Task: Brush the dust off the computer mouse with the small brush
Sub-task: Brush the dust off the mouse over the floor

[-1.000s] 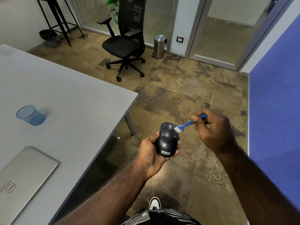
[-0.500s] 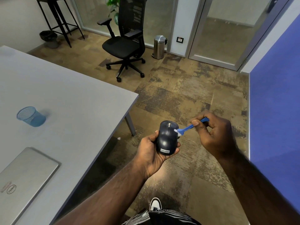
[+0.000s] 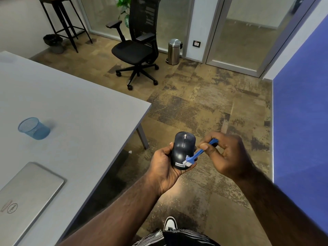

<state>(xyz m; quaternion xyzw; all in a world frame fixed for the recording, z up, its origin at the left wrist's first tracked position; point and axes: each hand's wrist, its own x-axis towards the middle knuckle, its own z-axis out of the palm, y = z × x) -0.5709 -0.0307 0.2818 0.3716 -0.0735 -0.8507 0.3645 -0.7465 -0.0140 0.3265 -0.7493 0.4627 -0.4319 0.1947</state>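
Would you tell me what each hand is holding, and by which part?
The left hand cups the mouse by its sides and underside. The right hand pinches the small brush by its blue handle.

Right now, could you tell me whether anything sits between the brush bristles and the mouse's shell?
Nothing visible does. The left hand holds the mouse by its sides, top shell bare. The right hand pinches the small brush, whose bristles already rest on the shell's near right edge, beside the logo label.
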